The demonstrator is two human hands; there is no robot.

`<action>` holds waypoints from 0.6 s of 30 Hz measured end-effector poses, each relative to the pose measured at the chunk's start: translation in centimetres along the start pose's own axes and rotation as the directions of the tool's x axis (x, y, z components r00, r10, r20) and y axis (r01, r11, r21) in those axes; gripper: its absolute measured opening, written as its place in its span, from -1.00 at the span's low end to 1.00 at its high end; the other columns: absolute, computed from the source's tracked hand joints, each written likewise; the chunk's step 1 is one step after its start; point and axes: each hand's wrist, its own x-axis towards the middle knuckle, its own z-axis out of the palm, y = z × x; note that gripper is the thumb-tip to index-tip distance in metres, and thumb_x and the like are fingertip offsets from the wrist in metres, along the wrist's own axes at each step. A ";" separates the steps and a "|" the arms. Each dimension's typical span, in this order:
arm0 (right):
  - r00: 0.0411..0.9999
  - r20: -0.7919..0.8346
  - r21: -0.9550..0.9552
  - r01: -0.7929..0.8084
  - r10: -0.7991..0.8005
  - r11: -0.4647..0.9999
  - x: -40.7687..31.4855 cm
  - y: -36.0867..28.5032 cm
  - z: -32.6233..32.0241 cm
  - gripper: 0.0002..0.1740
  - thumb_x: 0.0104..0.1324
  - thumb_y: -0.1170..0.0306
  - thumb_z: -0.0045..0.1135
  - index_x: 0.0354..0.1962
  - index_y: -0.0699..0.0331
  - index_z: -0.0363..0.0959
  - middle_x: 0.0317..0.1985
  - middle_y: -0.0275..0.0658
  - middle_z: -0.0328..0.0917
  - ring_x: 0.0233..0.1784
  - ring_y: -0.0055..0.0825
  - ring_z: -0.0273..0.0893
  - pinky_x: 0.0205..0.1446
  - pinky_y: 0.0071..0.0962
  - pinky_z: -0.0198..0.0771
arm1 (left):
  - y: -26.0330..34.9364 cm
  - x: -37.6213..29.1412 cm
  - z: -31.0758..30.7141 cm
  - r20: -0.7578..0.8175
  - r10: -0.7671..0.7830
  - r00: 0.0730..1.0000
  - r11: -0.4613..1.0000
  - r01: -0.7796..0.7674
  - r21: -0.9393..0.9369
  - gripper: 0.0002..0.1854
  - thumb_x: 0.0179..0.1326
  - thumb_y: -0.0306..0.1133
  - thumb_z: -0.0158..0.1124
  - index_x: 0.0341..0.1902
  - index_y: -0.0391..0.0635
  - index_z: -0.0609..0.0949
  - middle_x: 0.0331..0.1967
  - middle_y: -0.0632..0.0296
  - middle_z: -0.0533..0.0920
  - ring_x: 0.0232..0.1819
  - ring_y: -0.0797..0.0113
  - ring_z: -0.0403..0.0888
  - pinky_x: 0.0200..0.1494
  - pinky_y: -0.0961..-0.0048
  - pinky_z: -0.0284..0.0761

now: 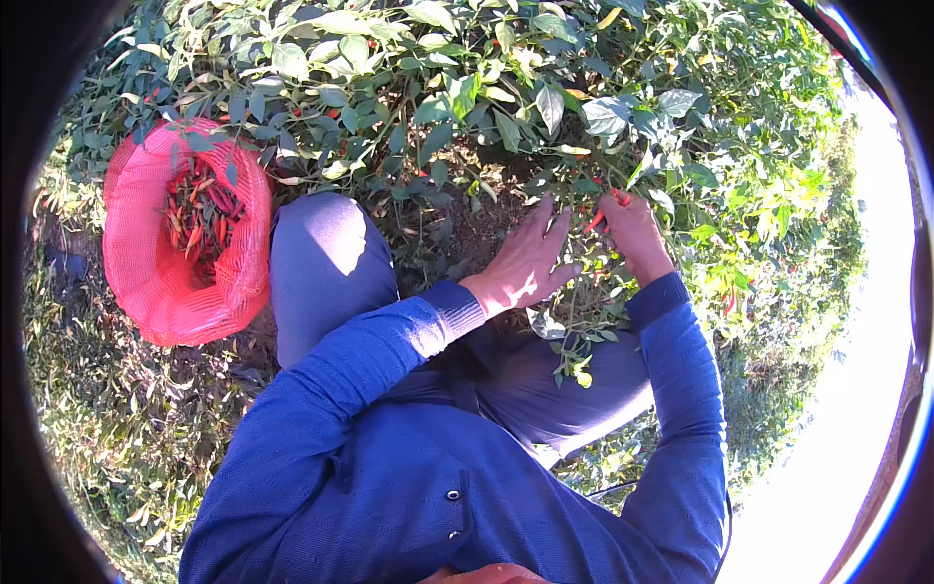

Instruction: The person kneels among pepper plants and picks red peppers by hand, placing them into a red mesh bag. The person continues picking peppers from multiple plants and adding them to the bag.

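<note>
My right hand (633,232) is closed around red chili peppers (600,216), whose tips stick out past the fingers among the chili plant's leaves. To its left, my left hand (527,261) reaches into the stems with fingers spread and nothing visible in it. A leafy chili branch (576,343) hangs below the hands, over my bent right leg. On the left stands a red mesh sack (135,241) with its rim rolled outward. Picked red and dark chili peppers (195,219) lie inside it.
Dense chili plants (350,66) spread across the front and right, with a few red peppers (730,301) showing between leaves. Bare soil (481,219) shows under the foliage. My left knee (321,255) is up beside the sack. Dry leaf litter (131,438) covers the ground at left.
</note>
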 end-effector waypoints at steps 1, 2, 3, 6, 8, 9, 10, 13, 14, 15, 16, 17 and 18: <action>0.998 0.037 0.085 -0.052 0.049 0.995 0.0 -0.7 -0.9 -0.74 0.35 0.28 0.07 -0.44 0.27 0.51 -0.59 -0.35 0.51 -0.73 -0.67 0.21 -0.68 -0.59 0.08 | 0.2 0.0 1.0 0.046 0.054 0.997 0.981 -0.044 -0.188 -0.07 0.39 0.03 0.20 0.57 -0.36 0.07 0.57 -0.46 -0.13 0.56 -0.44 0.03 0.56 -0.02 0.10; 0.998 0.052 0.159 -0.046 0.038 0.986 0.4 -0.3 -1.5 -0.75 0.35 0.29 0.07 -0.45 0.26 0.51 -0.60 -0.35 0.50 -0.74 -0.68 0.20 -0.70 -0.59 0.06 | 0.3 0.2 1.9 0.025 0.119 0.993 0.984 -0.114 -0.137 -0.09 0.39 0.01 0.19 0.56 -0.36 0.09 0.56 -0.46 -0.08 0.53 -0.42 0.09 0.53 0.00 0.16; 0.998 0.060 0.233 -0.044 0.031 0.972 0.7 0.4 -2.4 -0.76 0.35 0.30 0.08 -0.45 0.26 0.51 -0.61 -0.36 0.49 -0.75 -0.68 0.18 -0.72 -0.59 0.03 | 1.2 0.6 2.2 0.013 0.188 0.982 0.978 -0.186 -0.089 -0.11 0.40 -0.01 0.19 0.55 -0.36 0.10 0.55 -0.46 -0.04 0.50 -0.40 0.14 0.50 0.02 0.22; 0.999 0.013 0.181 -0.051 0.050 0.982 1.6 1.6 -4.8 -0.70 0.37 0.28 0.07 -0.50 0.27 0.52 -0.65 -0.37 0.46 -0.75 -0.68 0.24 -0.74 -0.61 0.03 | 3.2 3.2 2.2 0.115 0.264 0.958 0.960 -0.250 -0.125 -0.17 0.40 -0.06 0.18 0.52 -0.37 0.16 0.49 -0.46 0.11 0.38 -0.30 0.33 0.38 0.06 0.36; 0.999 0.001 0.169 -0.048 0.048 0.984 1.8 1.6 -5.8 -0.67 0.38 0.26 0.07 -0.51 0.28 0.52 -0.68 -0.37 0.44 -0.76 -0.67 0.24 -0.72 -0.61 0.03 | 2.3 4.8 4.3 -0.053 0.425 0.904 0.897 -0.428 -0.114 -0.30 0.45 -0.06 0.12 0.41 -0.42 0.31 0.40 -0.42 0.26 0.19 -0.18 0.51 0.26 0.06 0.42; 1.000 0.003 0.161 -0.015 0.015 0.987 1.8 1.7 -6.1 -0.67 0.37 0.25 0.08 -0.51 0.28 0.52 -0.67 -0.37 0.45 -0.76 -0.68 0.24 -0.72 -0.61 0.03 | 2.0 6.0 4.5 0.091 0.420 0.903 0.905 -0.410 -0.112 -0.31 0.46 -0.03 0.09 0.39 -0.43 0.34 0.40 -0.39 0.28 0.18 -0.17 0.52 0.26 0.08 0.42; 0.999 0.035 0.167 -0.009 0.003 0.986 2.1 2.4 -6.7 -0.68 0.37 0.25 0.08 -0.51 0.27 0.52 -0.67 -0.38 0.45 -0.75 -0.68 0.24 -0.72 -0.61 0.03 | 2.3 7.3 4.1 0.235 0.412 0.881 0.911 -0.396 -0.115 -0.31 0.48 0.00 0.06 0.37 -0.43 0.36 0.39 -0.35 0.31 0.17 -0.16 0.53 0.26 0.09 0.43; 0.998 0.021 0.149 -0.056 0.053 0.987 1.9 3.5 -6.4 -0.69 0.35 0.24 0.11 -0.52 0.23 0.50 -0.65 -0.38 0.45 -0.74 -0.67 0.27 -0.72 -0.59 0.04 | 2.9 8.5 1.1 0.507 0.171 0.845 0.954 -0.013 -0.301 -0.29 0.51 0.16 -0.03 0.30 -0.32 0.52 0.17 -0.15 0.60 0.19 -0.08 0.56 0.31 0.19 0.41; 0.998 0.029 0.172 -0.051 0.047 0.984 1.7 4.0 -6.0 -0.69 0.39 0.26 0.07 -0.51 0.23 0.47 -0.65 -0.38 0.44 -0.76 -0.68 0.22 -0.74 -0.60 0.01 | 1.6 9.4 0.2 0.547 0.051 0.836 0.969 0.091 -0.228 -0.31 0.50 0.17 -0.02 0.25 -0.28 0.59 0.14 -0.10 0.65 0.20 0.05 0.60 0.29 0.25 0.45; 0.999 0.039 0.201 -0.042 0.035 0.979 1.5 4.6 -5.5 -0.69 0.43 0.29 0.03 -0.50 0.23 0.44 -0.65 -0.37 0.42 -0.78 -0.69 0.18 -0.76 -0.61 -0.03 | -0.3 9.3 -1.0 0.513 0.003 0.859 0.899 0.222 -0.377 -0.31 0.51 0.19 -0.04 0.26 -0.25 0.60 0.15 -0.01 0.67 0.16 0.19 0.63 0.21 0.31 0.51; 0.998 0.061 0.241 -0.043 0.029 0.970 1.7 4.7 -4.8 -0.70 0.43 0.28 0.03 -0.48 0.22 0.44 -0.65 -0.38 0.42 -0.78 -0.69 0.18 -0.76 -0.61 -0.03 | -3.4 9.0 -1.9 0.319 0.049 0.946 0.912 0.088 -0.400 -0.37 0.53 0.11 0.00 0.26 -0.24 0.60 0.16 0.07 0.67 0.10 0.24 0.64 0.14 0.34 0.56; 0.997 0.069 0.283 -0.064 0.046 0.957 1.3 5.7 -4.6 -0.71 0.43 0.28 0.04 -0.47 0.21 0.44 -0.65 -0.38 0.42 -0.78 -0.69 0.18 -0.76 -0.61 -0.02 | -3.8 8.1 -3.3 0.268 -0.101 0.958 0.832 0.229 -0.505 -0.47 0.55 0.02 0.04 0.21 -0.21 0.63 0.08 0.11 0.70 0.03 0.28 0.65 0.06 0.36 0.59; 0.994 0.069 0.315 -0.100 0.082 0.944 0.8 6.0 -4.5 -0.72 0.42 0.27 0.05 -0.46 0.20 0.44 -0.66 -0.39 0.41 -0.78 -0.69 0.18 -0.76 -0.60 -0.03 | -3.3 6.9 -5.2 0.150 -0.206 0.967 0.768 0.255 -0.588 -0.57 0.54 -0.06 0.08 0.14 -0.18 0.64 0.00 0.16 0.72 -0.03 0.36 0.65 -0.04 0.41 0.60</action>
